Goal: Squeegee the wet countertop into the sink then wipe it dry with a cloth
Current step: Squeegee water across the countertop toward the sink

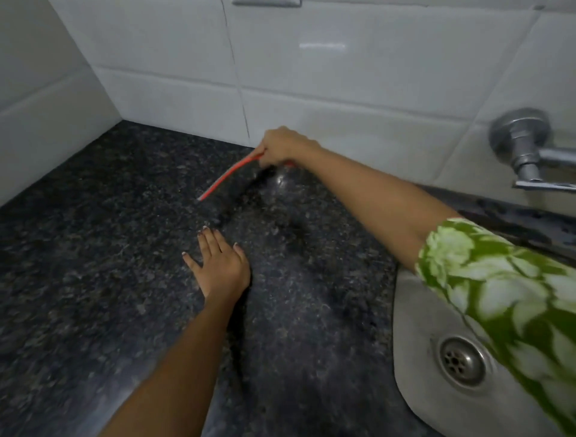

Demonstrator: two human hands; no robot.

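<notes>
Gripping the red squeegee point(229, 174) at the counter's point(93, 249) back, right hand point(282, 146) clamped; sink point(414, 358) lies rightward; left hand point(218, 265) flat.

Right arm outstretched, right hand point(282, 146) with fingers curled tight; left hand point(218, 263) flat, fingers spread.

White glossy wall tiles point(327, 62) fill the 12 o'clock area, dark grout lines between them. Chrome tap point(523, 149) mounted on the tiled wall at 3 o'clock, blurred. Grey metal fitting point(266, 2) at the top edge, 12 o'clock, cut off. Green-and-white floral sleeve point(498, 290) at 4 o'clock.
</notes>
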